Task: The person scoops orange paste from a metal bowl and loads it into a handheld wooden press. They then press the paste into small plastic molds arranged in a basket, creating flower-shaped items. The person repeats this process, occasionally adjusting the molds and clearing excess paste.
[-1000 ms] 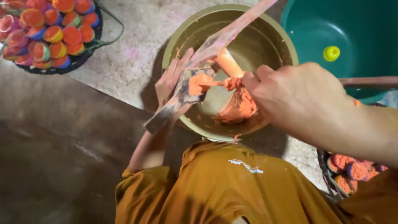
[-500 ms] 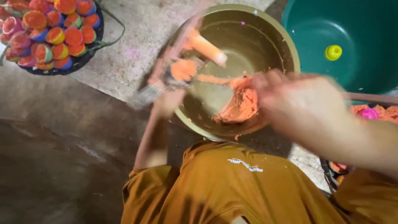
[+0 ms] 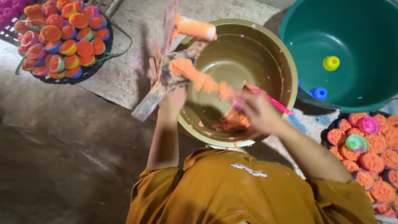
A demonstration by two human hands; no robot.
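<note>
Over the olive bowl's (image 3: 286, 70) left rim, the left hand (image 3: 174, 97) grips a paste-smeared mould (image 3: 170, 70), orange paste (image 3: 184, 66) heaped on it. Right hand (image 3: 259, 112) is closed round a pink-handled scoop (image 3: 269, 99), down by the orange paste left at the bowl's near wall. Coloured cakes (image 3: 62, 39) fill the basket at the floor's far-left corner.

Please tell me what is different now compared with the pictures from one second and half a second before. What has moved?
The right hand has drawn back from above the bowl's middle toward its near rim, holding a pink stick. The left hand raised the paste-smeared tool higher over the far left rim. The olive bowl, the orange paste in it, the green tub and the basket of coloured pieces stayed in place.
</note>
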